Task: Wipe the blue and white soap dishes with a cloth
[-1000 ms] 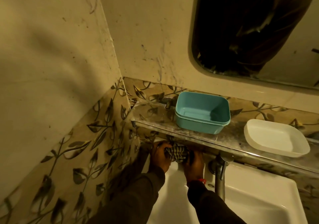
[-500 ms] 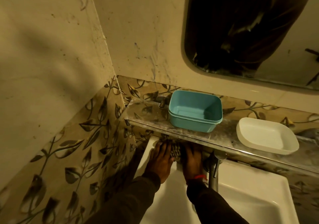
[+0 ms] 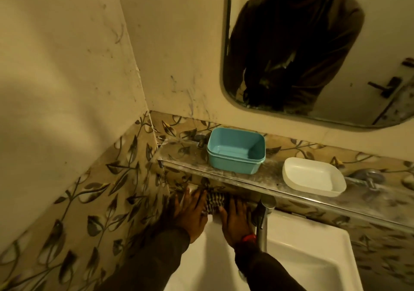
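I have both hands low at the back edge of the white sink (image 3: 302, 257), under the shelf (image 3: 257, 182): my left hand (image 3: 190, 212) lies with fingers stretched flat beside the checked cloth (image 3: 215, 202), and my right hand (image 3: 236, 220) presses on the cloth's other end with fingers extended, just left of the metal tap (image 3: 263, 221). The blue soap dish (image 3: 236, 152) sits on the shelf above my hands, and the white soap dish (image 3: 313, 176) rests further right on the same shelf, apart from it, beneath the mirror (image 3: 313, 48).
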### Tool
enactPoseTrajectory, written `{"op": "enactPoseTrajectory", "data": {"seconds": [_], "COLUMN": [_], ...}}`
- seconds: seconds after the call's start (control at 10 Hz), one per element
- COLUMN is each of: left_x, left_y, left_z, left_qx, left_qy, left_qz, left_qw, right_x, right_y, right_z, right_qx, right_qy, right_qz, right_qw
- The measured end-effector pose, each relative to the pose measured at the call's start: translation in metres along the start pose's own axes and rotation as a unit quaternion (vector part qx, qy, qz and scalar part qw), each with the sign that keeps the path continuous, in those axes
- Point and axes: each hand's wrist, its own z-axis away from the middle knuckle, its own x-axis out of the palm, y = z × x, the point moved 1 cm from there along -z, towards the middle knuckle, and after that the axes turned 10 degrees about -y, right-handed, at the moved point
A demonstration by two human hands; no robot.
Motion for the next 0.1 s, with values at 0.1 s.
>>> {"op": "enactPoseTrajectory", "data": {"seconds": [0.1], "left_x": [0.0013], "left_y": [-0.0030], "left_z": [0.0333], "left_qx": [0.032], "left_qy": [0.105], "left_qz": [0.096], "left_qw": [0.989], "right_x": [0.0022], "right_y": [-0.0002], "right_z": [0.0110], "right_qx": [-0.059], "right_qy": [0.002], "right_qz": [0.003], "right_qw": [0.998]}}
